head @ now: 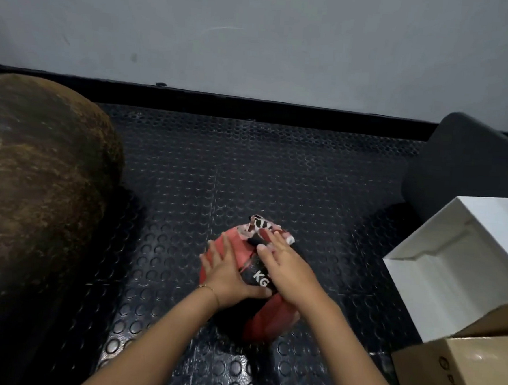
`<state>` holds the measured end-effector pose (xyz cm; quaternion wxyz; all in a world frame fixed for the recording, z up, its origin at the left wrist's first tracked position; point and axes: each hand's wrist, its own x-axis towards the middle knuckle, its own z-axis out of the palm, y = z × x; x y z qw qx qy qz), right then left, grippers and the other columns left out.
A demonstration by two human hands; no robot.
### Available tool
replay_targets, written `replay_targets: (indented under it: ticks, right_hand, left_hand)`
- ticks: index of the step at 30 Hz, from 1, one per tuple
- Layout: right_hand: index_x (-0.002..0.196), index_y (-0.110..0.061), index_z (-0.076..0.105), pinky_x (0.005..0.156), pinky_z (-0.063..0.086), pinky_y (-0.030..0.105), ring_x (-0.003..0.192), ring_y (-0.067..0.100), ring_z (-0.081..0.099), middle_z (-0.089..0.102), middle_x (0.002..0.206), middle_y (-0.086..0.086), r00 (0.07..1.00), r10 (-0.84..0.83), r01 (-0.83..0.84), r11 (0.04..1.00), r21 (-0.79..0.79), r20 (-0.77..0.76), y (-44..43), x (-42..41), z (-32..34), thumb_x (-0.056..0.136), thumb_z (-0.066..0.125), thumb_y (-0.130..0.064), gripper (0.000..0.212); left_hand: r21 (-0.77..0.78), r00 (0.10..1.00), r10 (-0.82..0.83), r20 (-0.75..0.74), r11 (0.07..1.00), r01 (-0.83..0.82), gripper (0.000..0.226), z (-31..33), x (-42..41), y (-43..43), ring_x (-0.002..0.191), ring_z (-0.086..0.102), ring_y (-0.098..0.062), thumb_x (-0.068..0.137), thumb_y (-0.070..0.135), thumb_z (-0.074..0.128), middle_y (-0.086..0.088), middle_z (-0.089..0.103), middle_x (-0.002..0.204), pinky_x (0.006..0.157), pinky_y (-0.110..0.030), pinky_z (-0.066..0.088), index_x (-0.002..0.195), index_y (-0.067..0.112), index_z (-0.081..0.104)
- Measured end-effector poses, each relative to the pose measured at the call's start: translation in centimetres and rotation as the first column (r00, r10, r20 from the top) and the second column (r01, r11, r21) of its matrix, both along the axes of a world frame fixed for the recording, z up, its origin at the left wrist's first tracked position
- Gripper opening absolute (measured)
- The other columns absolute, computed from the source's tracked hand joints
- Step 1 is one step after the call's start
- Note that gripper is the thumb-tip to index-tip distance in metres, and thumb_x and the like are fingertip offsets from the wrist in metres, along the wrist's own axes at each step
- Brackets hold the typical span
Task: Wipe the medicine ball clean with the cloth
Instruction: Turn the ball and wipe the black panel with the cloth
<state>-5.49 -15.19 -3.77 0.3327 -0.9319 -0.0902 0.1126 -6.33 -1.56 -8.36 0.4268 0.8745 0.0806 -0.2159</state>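
Now, both flat-fingered, my left grip rests on the round red-and-black ball; my right grip presses the mottled red-white cloth.

Two bare hands rest on a red-and-black medicine ball that sits on a studded black floor mat.

The left hand lies flat against the ball's left side with its fingers spread and a thin bracelet at the wrist. The right hand presses a red, white and black patterned cloth onto the far top of the ball with straight fingers. White "KG" lettering shows between the hands. A large worn brown ball stands at the left. At the right are a grey padded roll, an open white box and a cardboard box. A grey wall runs behind.
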Motion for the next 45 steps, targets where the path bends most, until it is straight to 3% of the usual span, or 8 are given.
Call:
replay_targets:
  ticks: [8,14,21,27,33,37,42,45]
  right_hand:
    - [0.114,-0.004,0.060,0.093,0.039,0.037,0.116,0.034,0.051,0.058,0.124,0.020,0.918,-0.389,0.386,0.921,-0.058,-0.077,-1.1,4.1,-1.1,0.098,0.034,-0.030,0.040]
    - [0.102,-0.017,0.071,0.101,0.042,0.031,0.116,0.018,0.057,0.065,0.119,0.000,0.878,0.195,-0.124,0.975,-0.185,0.437,4.3,-3.6,-1.2,0.086,0.036,-0.028,0.040]
    - [0.109,-0.005,0.060,0.089,0.040,0.034,0.114,0.032,0.053,0.057,0.126,0.015,0.972,-0.226,0.234,0.955,-0.185,0.063,-1.3,5.3,-1.3,0.099,0.032,-0.032,0.040]
    - [0.113,-0.012,0.065,0.109,0.030,0.030,0.127,0.017,0.046,0.058,0.129,0.003,0.857,0.332,-0.322,0.942,-0.095,0.394,2.0,-2.8,-1.6,0.090,0.039,-0.027,0.038]
    - [0.127,-0.019,0.055,0.103,0.027,0.019,0.133,0.013,0.038,0.045,0.141,-0.003,0.967,-0.074,0.064,0.997,0.049,0.244,0.1,0.9,-1.5,0.094,0.039,-0.037,0.040]
    - [0.124,-0.016,0.058,0.114,0.012,0.021,0.134,-0.005,0.018,0.040,0.139,-0.015,0.926,0.147,-0.160,0.987,0.007,0.347,1.0,-3.4,-2.4,0.090,0.016,-0.059,0.069]
    - [0.127,-0.015,0.055,0.113,0.012,0.020,0.138,0.004,0.020,0.043,0.142,-0.007,0.967,0.001,-0.015,0.998,0.054,0.253,0.9,-0.5,-0.7,0.097,0.036,-0.039,0.043]
    - [0.116,-0.013,0.064,0.114,0.016,0.019,0.134,-0.004,0.020,0.044,0.140,-0.010,0.926,0.245,-0.249,0.968,-0.024,0.286,0.1,-2.3,-1.0,0.088,0.014,-0.063,0.076]
  left_hand:
    - [-0.041,0.990,0.084,0.113,0.996,-0.080,0.148,-0.8,-2.0,1.8,0.146,-0.010,-0.026,0.044,0.050,0.088,-0.006,-0.015,0.157,0.120,-0.042,0.006,0.148,0.023,-0.015]
    - [-0.043,0.990,0.071,0.123,0.997,-0.066,0.121,-1.2,-1.7,1.5,0.147,0.002,-0.029,0.050,0.068,0.047,-0.012,0.001,0.158,0.121,-0.034,0.007,0.150,0.013,0.004]
    - [-0.101,0.992,0.045,0.121,0.994,-0.033,0.140,-0.6,-1.4,2.1,0.146,-0.009,-0.020,0.051,0.047,0.087,-0.003,-0.015,0.157,0.119,-0.038,0.009,0.149,0.026,-0.011]
    - [-0.167,0.979,0.070,0.190,0.985,-0.038,0.118,-1.8,-1.3,2.4,0.143,0.016,-0.019,0.034,0.077,0.072,0.003,0.022,0.150,0.120,-0.039,0.012,0.136,0.050,0.020]
    - [-0.097,0.995,0.023,0.094,0.995,-0.014,0.148,-0.2,-0.7,2.0,0.147,-0.007,-0.022,0.037,0.062,0.083,-0.006,-0.007,0.158,0.120,-0.036,0.007,0.150,0.024,-0.004]
    - [-0.143,0.998,0.020,0.063,0.990,-0.011,0.155,0.1,-0.9,2.6,0.146,-0.008,-0.017,0.023,0.070,0.072,-0.002,-0.010,0.158,0.120,-0.035,0.009,0.150,0.020,-0.002]
    - [-0.104,0.996,-0.011,0.094,0.994,0.021,0.150,0.3,-0.5,2.5,0.146,-0.009,-0.019,0.032,0.067,0.079,-0.003,-0.009,0.159,0.120,-0.037,0.008,0.149,0.028,-0.006]
    - [-0.127,0.995,-0.011,0.096,0.992,0.024,0.163,0.0,-0.6,3.2,0.146,-0.009,-0.015,0.015,0.080,0.069,-0.001,-0.010,0.158,0.119,-0.034,0.008,0.149,0.027,-0.005]
